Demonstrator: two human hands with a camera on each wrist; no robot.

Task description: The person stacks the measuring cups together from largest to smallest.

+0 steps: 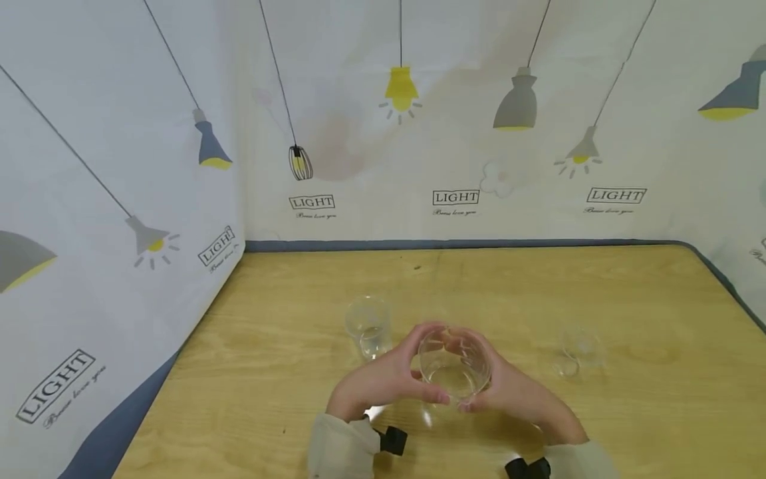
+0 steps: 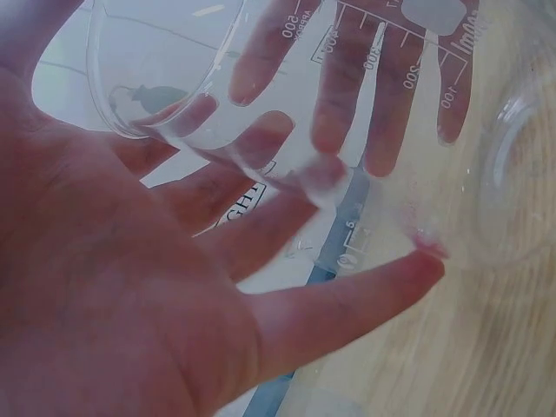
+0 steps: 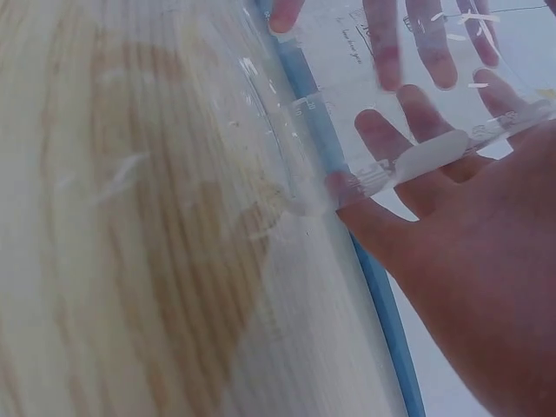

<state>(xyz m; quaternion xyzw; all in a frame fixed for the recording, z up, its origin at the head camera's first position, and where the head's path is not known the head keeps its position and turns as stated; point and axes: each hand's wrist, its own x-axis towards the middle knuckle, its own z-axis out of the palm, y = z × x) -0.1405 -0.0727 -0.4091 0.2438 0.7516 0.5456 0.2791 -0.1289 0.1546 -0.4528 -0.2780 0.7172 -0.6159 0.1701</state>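
From my remote seat I saw the left hand (image 1: pixel 391 374) and right hand (image 1: pixel 509 386) curled half-open round the clear beaker (image 1: pixel 453 380) over the worktop (image 1: pixel 239 399), and judged its smooth wall might slip if either grip eased.

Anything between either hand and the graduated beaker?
Nothing visible: the left hand and right hand hold the beaker directly from opposite sides. The left vessel and right vessel sit outside the grip.
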